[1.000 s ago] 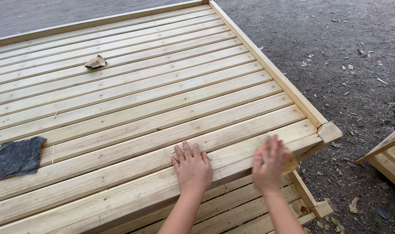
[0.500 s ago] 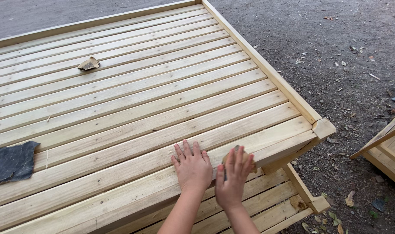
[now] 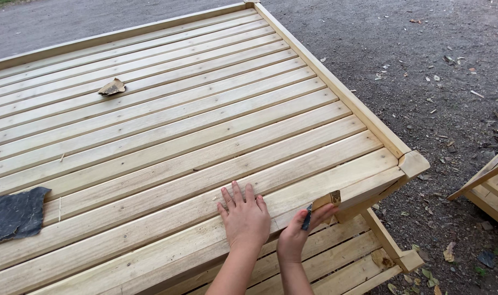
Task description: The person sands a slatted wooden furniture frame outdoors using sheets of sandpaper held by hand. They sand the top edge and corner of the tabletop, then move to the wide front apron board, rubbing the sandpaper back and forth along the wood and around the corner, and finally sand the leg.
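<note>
A large slatted panel of pale wood [image 3: 183, 125] lies flat before me. My left hand [image 3: 244, 217] rests palm down, fingers spread, on the nearest slats. Beside it my right hand [image 3: 301, 232] pinches a folded piece of sandpaper [image 3: 324, 202], tan outside and dark inside, against the panel's near edge close to the right corner [image 3: 413, 163].
A dark sandpaper sheet [image 3: 15, 214] lies on the slats at the left. A crumpled tan scrap [image 3: 113, 87] sits farther back. A second slatted frame [image 3: 336, 262] lies under the panel. Gravel ground [image 3: 440, 65] with leaves is to the right, where another wooden piece [image 3: 486, 186] stands.
My right hand moved left from the corner toward my left hand, then took up the folded sandpaper and now holds it at the panel's edge. The left hand stayed put.
</note>
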